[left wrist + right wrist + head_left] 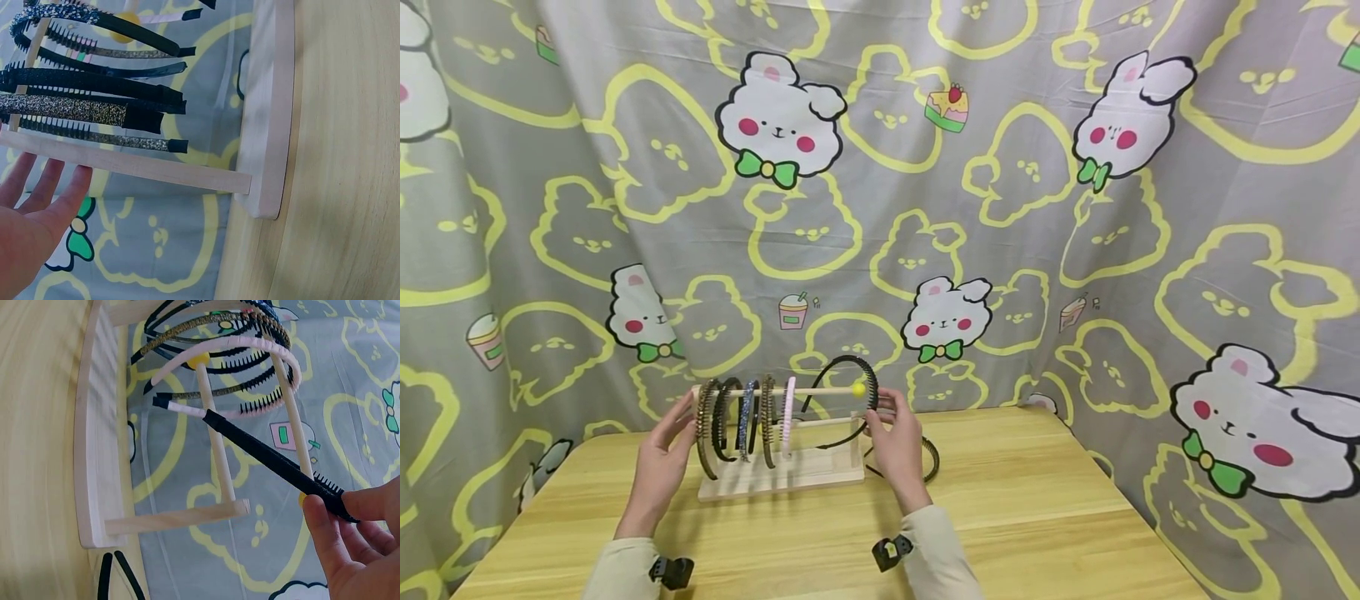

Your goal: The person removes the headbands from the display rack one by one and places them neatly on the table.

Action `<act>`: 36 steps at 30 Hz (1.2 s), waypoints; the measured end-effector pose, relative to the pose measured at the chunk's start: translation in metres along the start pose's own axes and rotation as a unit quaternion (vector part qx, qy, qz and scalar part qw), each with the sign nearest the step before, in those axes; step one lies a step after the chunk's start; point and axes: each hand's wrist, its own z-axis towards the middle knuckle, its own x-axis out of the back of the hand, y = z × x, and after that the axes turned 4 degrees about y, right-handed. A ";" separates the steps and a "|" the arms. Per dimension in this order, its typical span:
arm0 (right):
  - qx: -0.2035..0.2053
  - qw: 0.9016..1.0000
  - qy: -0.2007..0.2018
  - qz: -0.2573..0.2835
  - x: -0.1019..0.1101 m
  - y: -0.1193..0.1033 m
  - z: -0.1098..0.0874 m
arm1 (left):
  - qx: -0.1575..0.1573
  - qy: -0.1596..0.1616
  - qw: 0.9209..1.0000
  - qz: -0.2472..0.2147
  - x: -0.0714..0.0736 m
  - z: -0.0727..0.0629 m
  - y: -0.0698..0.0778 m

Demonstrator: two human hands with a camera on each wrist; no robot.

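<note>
A wooden headband rack (722, 490) stands on the table, with several headbands hung along its upper rod. Among them are a pink headband (788, 408), a blue glittery headband (746, 417) and a gold-brown glittery headband (703, 425). My right hand (898, 442) pinches a black toothed headband (262, 453) between thumb and fingers. This headband loops around the rod's right end, beside its yellow knob (858, 389). At the rack's left end, my left hand (662, 450) touches the outer side of the wooden upright (156, 166) with extended fingertips.
Another black headband (932, 462) lies on the wooden table (1015, 517), behind and right of my right hand. A lower rod (215, 444) also has headbands near it. The patterned grey curtain (880, 208) hangs close behind the rack.
</note>
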 end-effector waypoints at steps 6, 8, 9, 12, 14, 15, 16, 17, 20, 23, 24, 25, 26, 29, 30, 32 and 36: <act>-0.016 1.000 0.016 0.014 0.008 0.006 0.001 | -0.006 0.001 1.000 0.001 0.000 0.000 -0.001; -0.020 1.000 0.019 0.016 0.011 0.008 0.001 | -0.006 0.003 1.000 0.002 -0.001 0.000 -0.002; -0.021 0.999 0.019 0.016 0.012 0.008 0.001 | -0.006 0.004 1.000 0.002 -0.001 0.000 -0.002; -0.029 0.999 0.021 0.018 0.016 0.011 0.000 | -0.007 0.004 1.000 0.003 0.000 0.000 -0.003; -0.035 0.999 0.023 0.023 0.018 0.013 0.001 | -0.008 0.003 1.000 0.004 0.000 0.000 -0.002; -0.036 0.999 0.025 0.026 0.020 0.013 0.001 | -0.009 0.002 1.000 0.004 0.000 0.000 -0.002; -0.037 0.999 0.027 0.028 0.021 0.015 0.001 | -0.009 0.002 1.000 0.005 0.000 0.000 -0.002; -0.039 0.998 0.029 0.032 0.022 0.016 0.001 | -0.010 0.002 1.000 0.004 0.000 0.000 -0.001; -0.045 0.998 0.031 0.040 0.027 0.020 0.002 | -0.010 0.001 1.000 0.004 0.000 0.000 0.000; -0.048 0.997 0.031 0.041 0.031 0.025 0.002 | -0.010 0.002 1.000 0.005 0.000 0.000 -0.002; -0.049 0.997 0.031 0.041 0.032 0.026 0.002 | -0.009 0.001 1.000 0.004 0.000 0.000 -0.001; -0.051 0.997 0.031 0.042 0.033 0.028 0.002 | -0.009 0.002 1.000 0.006 0.000 0.001 -0.002; -0.052 0.997 0.032 0.042 0.034 0.029 0.002 | -0.008 0.002 1.000 0.006 0.000 0.000 -0.002; -0.053 0.997 0.033 0.044 0.038 0.031 0.003 | -0.007 0.000 1.000 0.003 0.000 0.000 -0.001; -0.054 0.997 0.033 0.046 0.039 0.031 0.003 | -0.006 -0.001 1.000 0.003 0.000 0.000 -0.001; -0.057 0.997 0.034 0.048 0.042 0.032 0.004 | -0.006 -0.002 1.000 0.003 0.000 -0.001 -0.001; -0.063 0.996 0.040 0.059 0.048 0.033 0.006 | -0.007 -0.001 1.000 0.005 0.000 -0.001 -0.001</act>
